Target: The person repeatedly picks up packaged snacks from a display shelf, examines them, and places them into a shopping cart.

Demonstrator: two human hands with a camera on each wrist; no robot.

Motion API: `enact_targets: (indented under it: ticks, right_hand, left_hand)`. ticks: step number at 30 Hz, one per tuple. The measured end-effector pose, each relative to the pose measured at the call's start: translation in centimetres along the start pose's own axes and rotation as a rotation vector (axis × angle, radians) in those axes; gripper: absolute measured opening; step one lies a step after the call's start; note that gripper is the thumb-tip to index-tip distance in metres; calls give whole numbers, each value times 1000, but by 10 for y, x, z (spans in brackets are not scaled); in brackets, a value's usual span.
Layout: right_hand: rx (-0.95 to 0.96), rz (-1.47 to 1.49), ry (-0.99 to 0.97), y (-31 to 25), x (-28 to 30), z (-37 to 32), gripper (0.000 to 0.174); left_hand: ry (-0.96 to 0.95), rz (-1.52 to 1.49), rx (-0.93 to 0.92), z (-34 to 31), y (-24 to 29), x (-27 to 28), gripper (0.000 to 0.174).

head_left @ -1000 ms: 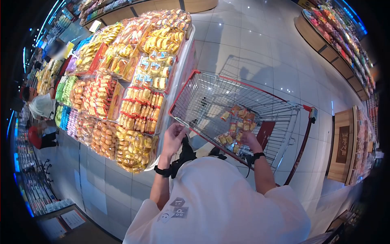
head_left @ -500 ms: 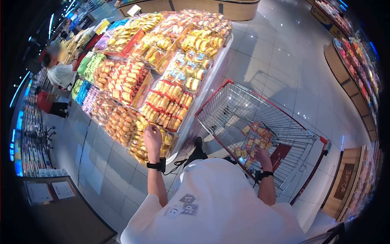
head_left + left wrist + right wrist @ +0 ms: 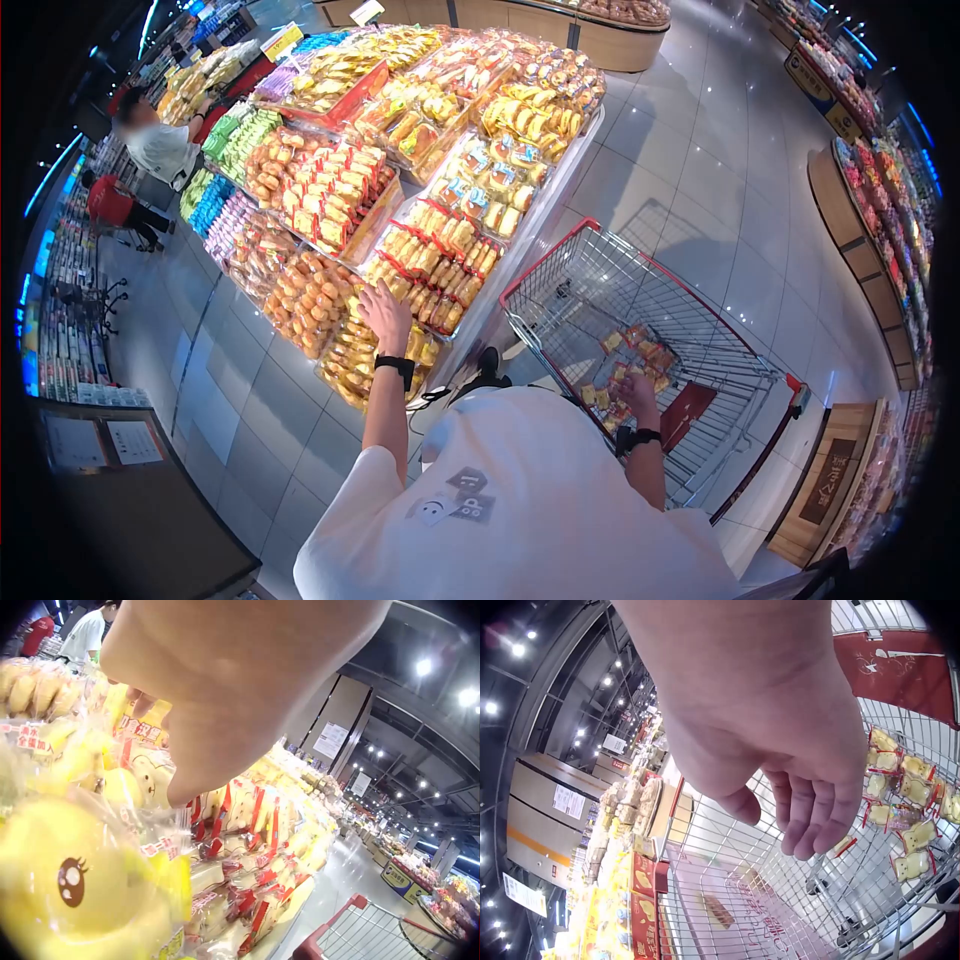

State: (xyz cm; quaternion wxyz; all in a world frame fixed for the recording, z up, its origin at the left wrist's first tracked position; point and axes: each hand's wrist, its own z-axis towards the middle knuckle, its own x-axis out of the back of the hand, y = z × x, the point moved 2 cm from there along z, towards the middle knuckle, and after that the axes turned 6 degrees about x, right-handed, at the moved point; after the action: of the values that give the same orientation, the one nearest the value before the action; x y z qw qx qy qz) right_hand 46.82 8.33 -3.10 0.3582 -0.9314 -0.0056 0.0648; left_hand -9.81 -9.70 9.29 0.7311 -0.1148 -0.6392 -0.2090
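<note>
My left hand (image 3: pixel 385 318) reaches over the display of packaged breads with its fingers extended, at the edge between yellow bagged buns (image 3: pixel 365 355) and red-banded bread packs (image 3: pixel 440 250). In the left wrist view the palm and wrist (image 3: pixel 240 690) cover most of the fingers; close below is a yellow bun (image 3: pixel 90 877) with a printed eye, in clear wrap. My right hand (image 3: pixel 772 757) hangs over the shopping cart (image 3: pixel 650 310), fingers loosely bent and holding nothing. Below it, several bear-shaped bread packs (image 3: pixel 915 799) lie inside the cart.
The display's pale edge (image 3: pixel 545 225) runs between the breads and the cart. Two people, one in a white shirt (image 3: pixel 160 150) and one in a red top (image 3: pixel 108 200), stand beyond it. Stocked shelves (image 3: pixel 875 250) line the right, and a dark board (image 3: pixel 140 500) stands lower left.
My left hand has moved from beside the cart's front corner onto the bread display, its fingers now spreading. The view has turned left; the right hand stays over the cart.
</note>
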Motion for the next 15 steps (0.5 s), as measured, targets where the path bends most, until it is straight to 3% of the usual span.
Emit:
enact_targets:
  ticks: [3,7,8,11,15]
  right_hand:
    - [16,-6,1,2,-6,-3,20]
    - [-8,54,10,18,2,6,20]
    - [-5,52,6,16,-1,-2,17]
    - [3,42,-1,15,-7,-11,21]
    - [-6,-22,36,14,-12,-17,19]
  left_hand:
    - [33,52,-5,3,0,-7,74]
    - [-20,-1,-24,5,0,-15,58]
    - [40,5,-28,3,2,-18,49]
    - [22,44,2,6,4,-21,47]
    - [-29,40,-75,9,9,-13,31]
